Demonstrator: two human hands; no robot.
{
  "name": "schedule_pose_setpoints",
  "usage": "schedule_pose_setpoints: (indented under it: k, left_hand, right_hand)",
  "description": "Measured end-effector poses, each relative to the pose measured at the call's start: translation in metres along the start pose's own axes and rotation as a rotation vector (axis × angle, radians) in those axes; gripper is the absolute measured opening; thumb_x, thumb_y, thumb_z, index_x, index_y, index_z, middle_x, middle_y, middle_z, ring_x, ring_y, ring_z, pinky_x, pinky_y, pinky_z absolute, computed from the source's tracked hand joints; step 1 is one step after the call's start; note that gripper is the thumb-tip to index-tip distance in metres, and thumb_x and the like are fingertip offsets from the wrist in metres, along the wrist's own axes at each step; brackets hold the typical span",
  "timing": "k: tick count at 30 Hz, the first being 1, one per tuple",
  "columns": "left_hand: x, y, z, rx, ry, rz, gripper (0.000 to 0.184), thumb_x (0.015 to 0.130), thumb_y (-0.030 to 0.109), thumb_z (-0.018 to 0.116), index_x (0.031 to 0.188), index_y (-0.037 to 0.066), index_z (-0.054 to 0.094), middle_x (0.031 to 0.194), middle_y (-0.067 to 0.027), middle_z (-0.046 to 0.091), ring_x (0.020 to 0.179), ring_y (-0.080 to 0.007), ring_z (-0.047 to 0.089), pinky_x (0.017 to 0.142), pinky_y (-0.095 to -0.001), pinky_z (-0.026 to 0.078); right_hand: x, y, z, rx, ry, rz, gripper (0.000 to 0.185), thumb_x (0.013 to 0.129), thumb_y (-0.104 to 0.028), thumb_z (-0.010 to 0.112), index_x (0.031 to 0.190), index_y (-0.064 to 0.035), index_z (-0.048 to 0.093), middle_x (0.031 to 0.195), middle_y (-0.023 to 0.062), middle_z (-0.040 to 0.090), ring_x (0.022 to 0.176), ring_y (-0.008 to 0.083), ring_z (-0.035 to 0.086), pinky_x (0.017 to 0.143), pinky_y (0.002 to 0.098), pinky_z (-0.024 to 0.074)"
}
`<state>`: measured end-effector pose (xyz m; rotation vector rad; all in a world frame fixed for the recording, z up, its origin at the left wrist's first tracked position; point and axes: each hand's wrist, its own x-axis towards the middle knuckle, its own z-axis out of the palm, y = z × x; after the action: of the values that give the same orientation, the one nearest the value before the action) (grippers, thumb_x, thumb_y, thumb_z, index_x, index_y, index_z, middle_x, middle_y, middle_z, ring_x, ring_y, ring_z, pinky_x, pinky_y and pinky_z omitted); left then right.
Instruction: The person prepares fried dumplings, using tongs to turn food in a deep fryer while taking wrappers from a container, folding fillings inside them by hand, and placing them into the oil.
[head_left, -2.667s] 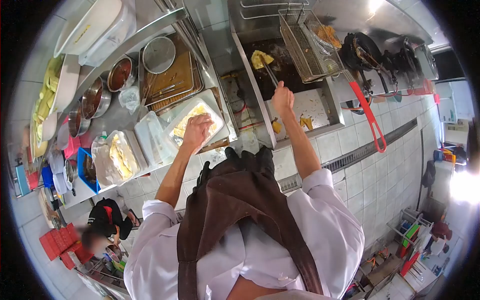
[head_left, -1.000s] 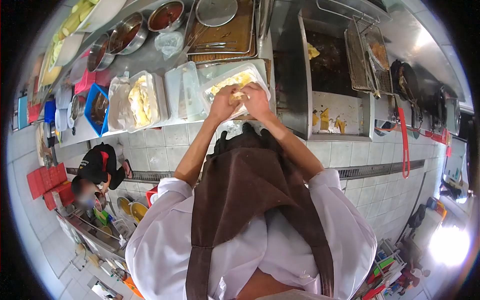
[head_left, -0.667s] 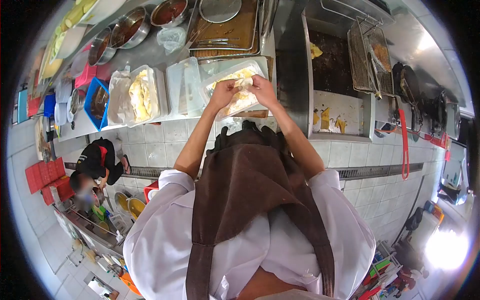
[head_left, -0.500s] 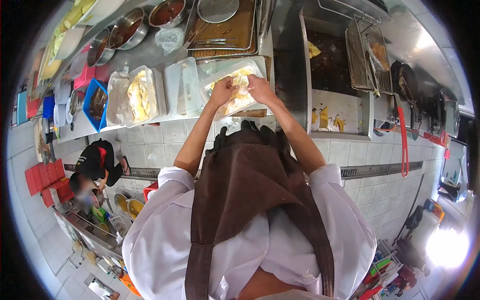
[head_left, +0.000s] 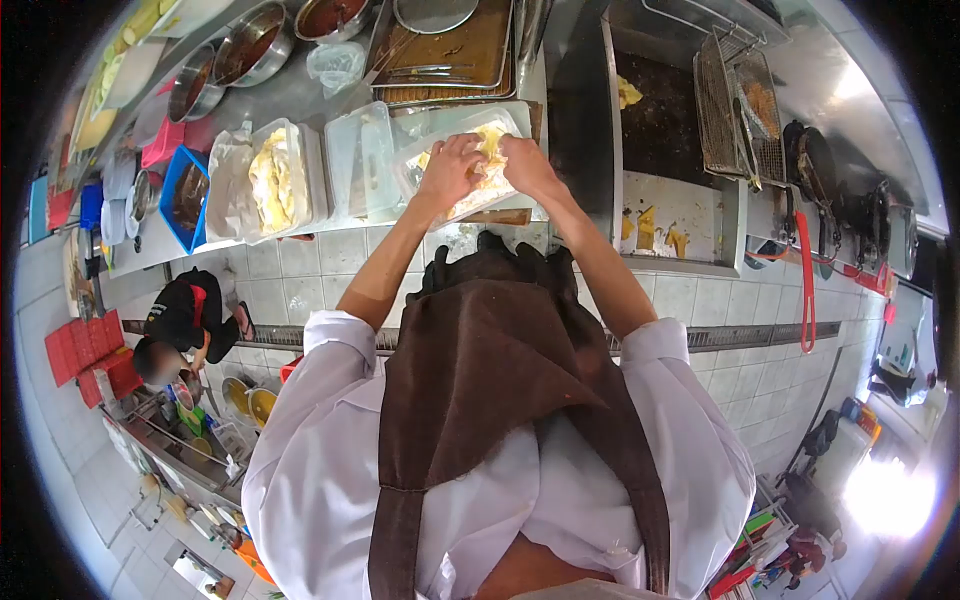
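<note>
Both my hands are over a translucent plastic tub (head_left: 511, 112) on the counter, which holds pale yellow food pieces (head_left: 494, 135) with white, flour-like coating. My left hand (head_left: 453, 172) is at the tub's left half, its fingers apart and bent down over the food. My right hand (head_left: 529, 166) reaches in from the right with curled fingers; what lies in them is hidden. Left of the tub is a clear plastic container (head_left: 361, 165). Beyond it stands a white tub (head_left: 310, 165) with a heap of yellow-white coated food (head_left: 272, 180).
A blue bin (head_left: 184, 202) stands farther left. Metal bowls (head_left: 252, 45) of dark red sauce and a tray (head_left: 440, 60) with tongs are behind. To my right is a fryer with wire baskets (head_left: 716, 110). A person (head_left: 188, 318) crouches on the floor at left.
My left hand's fingers have spread out over the food and shifted slightly. My right hand has moved a little, still at the tub. The view has shifted slightly.
</note>
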<state>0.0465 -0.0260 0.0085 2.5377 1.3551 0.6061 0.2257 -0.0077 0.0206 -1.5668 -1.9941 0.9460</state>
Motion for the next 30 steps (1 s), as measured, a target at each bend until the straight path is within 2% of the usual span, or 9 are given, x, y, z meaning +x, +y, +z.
schedule_pose_setpoints:
  k: [9,13,16,18,21,22,25,28,30]
  left_hand:
    - [0.01,-0.006,-0.02,-0.047,-0.275,-0.131,0.028,0.068,0.02,0.068,0.093,0.009,0.066,0.106,-0.0074,0.059,0.104,-0.0236,0.053,0.089,-0.0384,0.037]
    - [0.004,-0.017,-0.007,-0.087,-0.042,0.024,0.029,0.068,0.017,0.066,0.095,0.007,0.066,0.107,-0.0075,0.06,0.105,-0.0233,0.053,0.089,-0.0387,0.037]
    - [0.002,-0.02,-0.013,-0.111,-0.065,0.116,0.03,0.067,0.015,0.065,0.095,0.006,0.066,0.11,-0.0077,0.059,0.106,-0.0236,0.053,0.09,-0.0394,0.037]
    - [0.0,-0.019,-0.021,-0.13,-0.062,0.137,0.026,0.066,0.012,0.062,0.091,0.005,0.065,0.111,-0.0077,0.059,0.107,-0.0244,0.053,0.092,-0.0402,0.037]
    - [-0.005,-0.021,-0.039,-0.166,-0.05,0.177,0.023,0.064,0.008,0.062,0.087,0.005,0.064,0.112,-0.0081,0.059,0.108,-0.0253,0.053,0.092,-0.0404,0.037]
    - [-0.005,-0.021,-0.047,-0.165,-0.049,0.175,0.023,0.064,0.008,0.062,0.087,0.005,0.064,0.112,-0.0081,0.059,0.108,-0.0253,0.053,0.092,-0.0404,0.037]
    - [-0.011,-0.016,-0.073,-0.194,0.036,0.147,0.02,0.064,0.004,0.062,0.084,0.006,0.063,0.11,-0.0077,0.06,0.108,-0.0256,0.053,0.092,-0.0412,0.037]
    - [-0.022,-0.011,-0.086,-0.255,0.185,0.131,0.016,0.065,0.001,0.062,0.081,0.006,0.063,0.096,-0.007,0.064,0.094,-0.0277,0.059,0.081,-0.0389,0.044]
    - [-0.028,-0.014,-0.083,-0.372,0.126,-0.182,0.015,0.07,-0.001,0.06,0.084,0.005,0.063,0.082,-0.0085,0.066,0.081,-0.0233,0.065,0.071,-0.0319,0.048]
  right_hand:
    - [-0.006,-0.007,0.02,-0.366,-0.087,-0.075,0.023,0.071,0.002,0.05,0.086,-0.0032,0.066,0.089,0.0213,0.063,0.093,0.0376,0.059,0.078,0.0455,0.0472]
    - [-0.009,-0.011,0.022,-0.338,0.01,-0.113,0.017,0.072,0.0,0.052,0.083,-0.0022,0.066,0.086,0.0201,0.064,0.084,0.0371,0.061,0.075,0.0444,0.0483]
    - [-0.01,-0.007,0.025,0.003,-0.02,-0.051,0.013,0.076,-0.003,0.055,0.083,-0.0024,0.066,0.084,0.0196,0.064,0.076,0.0343,0.063,0.071,0.0413,0.0494]
    - [-0.007,0.002,0.031,0.56,-0.259,0.029,0.011,0.078,-0.008,0.058,0.085,-0.0016,0.065,0.082,0.0183,0.065,0.073,0.032,0.064,0.067,0.0387,0.0494]
    - [-0.004,0.005,0.021,0.662,-0.172,0.151,0.013,0.079,-0.009,0.056,0.079,0.001,0.064,0.075,0.0144,0.066,0.075,0.0285,0.066,0.067,0.0398,0.0497]
    - [-0.003,0.002,0.014,0.092,-0.048,0.046,0.017,0.08,-0.01,0.058,0.094,-0.0011,0.062,0.082,0.0148,0.065,0.081,0.0283,0.065,0.071,0.0389,0.0508]
    - [-0.003,-0.022,0.016,-0.339,-0.048,0.157,0.037,0.079,-0.01,0.059,0.114,-0.0009,0.051,0.102,0.0211,0.059,0.093,0.0322,0.061,0.076,0.0401,0.0505]
    - [0.004,-0.016,0.047,-0.473,0.003,0.156,0.05,0.078,-0.01,0.058,0.123,0.0025,0.04,0.115,0.0265,0.048,0.103,0.0376,0.054,0.081,0.0436,0.0484]
    - [0.003,-0.021,0.043,-0.489,0.061,0.08,0.045,0.075,-0.005,0.054,0.117,0.0068,0.044,0.113,0.0262,0.049,0.102,0.0351,0.053,0.082,0.0441,0.0471]
